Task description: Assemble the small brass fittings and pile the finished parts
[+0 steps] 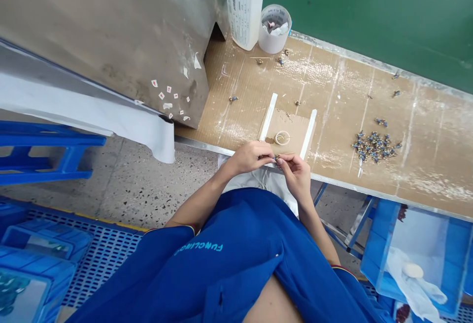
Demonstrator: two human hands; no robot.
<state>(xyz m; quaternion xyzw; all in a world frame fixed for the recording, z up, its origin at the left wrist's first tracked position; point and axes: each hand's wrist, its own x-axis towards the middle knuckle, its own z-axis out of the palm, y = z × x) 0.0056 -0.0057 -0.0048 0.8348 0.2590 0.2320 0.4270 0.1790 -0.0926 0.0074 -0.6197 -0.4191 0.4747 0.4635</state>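
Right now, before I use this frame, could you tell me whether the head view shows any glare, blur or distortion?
In the head view, the light looks soft and even; the pale streaks on the bench may be glare or residue, I cannot tell; wide-angle distortion makes the jug lean; the left hand and right hand look fairly sharp, but what they pinch is too small to make out.

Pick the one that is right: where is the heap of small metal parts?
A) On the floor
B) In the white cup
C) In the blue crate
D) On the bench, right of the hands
D. The heap lies on the bench, right of the left hand and right hand, which pinch a small part.
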